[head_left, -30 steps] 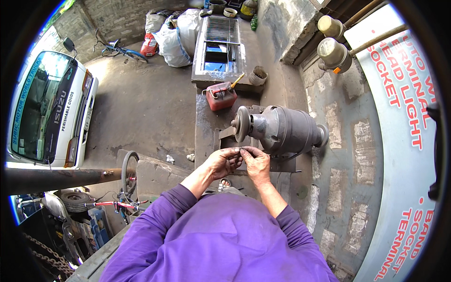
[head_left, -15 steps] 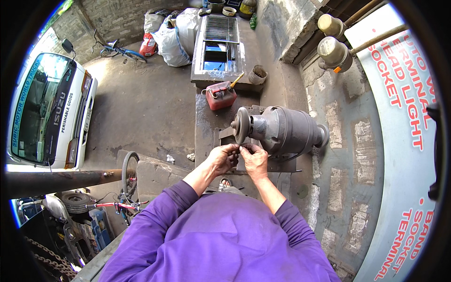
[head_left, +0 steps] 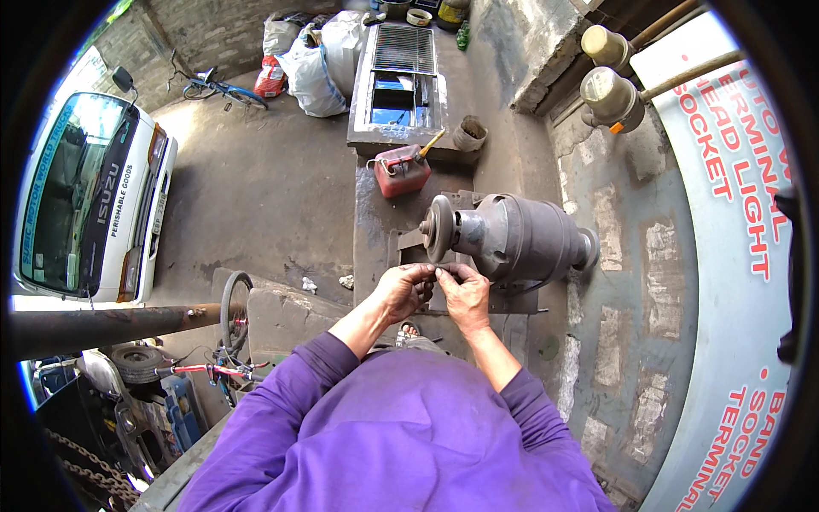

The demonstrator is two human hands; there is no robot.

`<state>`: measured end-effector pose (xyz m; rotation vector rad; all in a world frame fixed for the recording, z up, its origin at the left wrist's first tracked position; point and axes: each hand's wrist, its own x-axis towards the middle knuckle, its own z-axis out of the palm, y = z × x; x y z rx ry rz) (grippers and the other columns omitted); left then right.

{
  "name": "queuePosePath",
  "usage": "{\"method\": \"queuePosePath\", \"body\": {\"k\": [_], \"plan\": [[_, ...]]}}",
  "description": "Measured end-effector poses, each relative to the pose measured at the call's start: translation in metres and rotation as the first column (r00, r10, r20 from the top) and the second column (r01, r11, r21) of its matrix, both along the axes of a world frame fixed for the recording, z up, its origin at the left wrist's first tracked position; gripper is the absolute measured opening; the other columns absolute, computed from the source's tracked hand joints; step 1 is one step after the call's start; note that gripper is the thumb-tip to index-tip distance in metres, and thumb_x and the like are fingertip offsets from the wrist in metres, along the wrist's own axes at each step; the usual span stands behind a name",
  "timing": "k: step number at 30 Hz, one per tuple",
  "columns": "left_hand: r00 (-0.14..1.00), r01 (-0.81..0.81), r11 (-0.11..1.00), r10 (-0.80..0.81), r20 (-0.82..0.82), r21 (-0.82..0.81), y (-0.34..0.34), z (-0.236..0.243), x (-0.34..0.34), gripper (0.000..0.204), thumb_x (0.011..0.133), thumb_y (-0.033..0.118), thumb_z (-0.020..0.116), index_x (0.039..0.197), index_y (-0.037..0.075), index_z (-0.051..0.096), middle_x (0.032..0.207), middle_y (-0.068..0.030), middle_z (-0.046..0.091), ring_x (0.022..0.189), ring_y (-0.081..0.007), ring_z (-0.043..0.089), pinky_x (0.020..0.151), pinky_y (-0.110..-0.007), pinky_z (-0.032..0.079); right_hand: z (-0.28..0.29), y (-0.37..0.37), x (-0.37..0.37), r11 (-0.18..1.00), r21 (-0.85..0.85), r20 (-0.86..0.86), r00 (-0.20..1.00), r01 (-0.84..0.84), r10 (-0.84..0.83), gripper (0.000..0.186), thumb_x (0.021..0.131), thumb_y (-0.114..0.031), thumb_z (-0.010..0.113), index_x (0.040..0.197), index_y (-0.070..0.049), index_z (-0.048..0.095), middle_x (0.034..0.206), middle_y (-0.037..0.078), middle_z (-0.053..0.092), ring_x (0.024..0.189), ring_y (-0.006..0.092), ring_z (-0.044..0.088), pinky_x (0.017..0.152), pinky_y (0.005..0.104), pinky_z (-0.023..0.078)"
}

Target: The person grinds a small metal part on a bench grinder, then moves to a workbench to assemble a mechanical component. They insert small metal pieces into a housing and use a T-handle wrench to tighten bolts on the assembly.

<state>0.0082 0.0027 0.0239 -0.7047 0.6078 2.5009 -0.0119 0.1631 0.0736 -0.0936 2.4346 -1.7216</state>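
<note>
Just below the wheel of a grey bench grinder, my two hands meet at their fingertips. My left hand is closed in a pinch, its thumb and forefinger pressed together beneath the grinding wheel. Opposite it, my right hand pinches at the same spot, close to the left fingertips. Whatever lies between the fingers is too small to make out. The wheel's lower rim is very near my fingertips; whether anything touches it I cannot tell.
A red fuel can with a yellow spout stands behind the grinder. Beyond it is a framed window panel. White sacks and a blue bicycle are farther back. A white truck stands left; a metal pole crosses nearby.
My hands stay at almost the same place below the wheel, still pinched together. The whole view has shifted very slightly.
</note>
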Motion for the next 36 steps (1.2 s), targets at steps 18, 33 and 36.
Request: {"method": "queuePosePath", "body": {"k": [18,33,36], "plan": [[0.988,-0.061,0.998,0.056,0.146,0.03,0.011,-0.011,-0.002,0.012,0.102,0.018,0.07,0.103,0.007,0.067,0.086,0.0004,0.063,0.077,-0.0117,0.062,0.07,-0.027,0.056,-0.02,-0.007,0.001,0.992,-0.077,0.036,0.994,0.102,-0.1,0.02,0.094,-0.013,0.076,0.101,0.005,0.078,0.087,0.008,0.078,0.077,0.0114,0.069,0.072,0.0281,0.056],[0.999,-0.031,0.999,0.032,0.037,-0.031,0.002,0.006,0.003,0.011,0.098,0.012,0.074,0.103,0.004,0.068,0.088,-0.0024,0.068,0.079,-0.0126,0.065,0.07,-0.028,0.056,0.0,-0.004,0.003,0.997,-0.034,0.059,0.996,0.073,-0.071,0.013,0.094,-0.009,0.077,0.099,0.002,0.078,0.085,0.001,0.075,0.077,0.0077,0.063,0.07,0.0265,0.051],[0.995,-0.01,0.977,-0.012,-0.101,-0.212,-0.004,0.006,0.004,0.012,0.097,0.011,0.075,0.104,0.004,0.069,0.091,-0.003,0.07,0.079,-0.0126,0.065,0.072,-0.029,0.055,0.003,0.0,0.004,1.0,-0.009,0.091,0.996,0.009,-0.009,0.013,0.095,-0.01,0.076,0.1,0.002,0.078,0.085,0.001,0.075,0.077,0.0071,0.062,0.07,0.0261,0.051]]}}
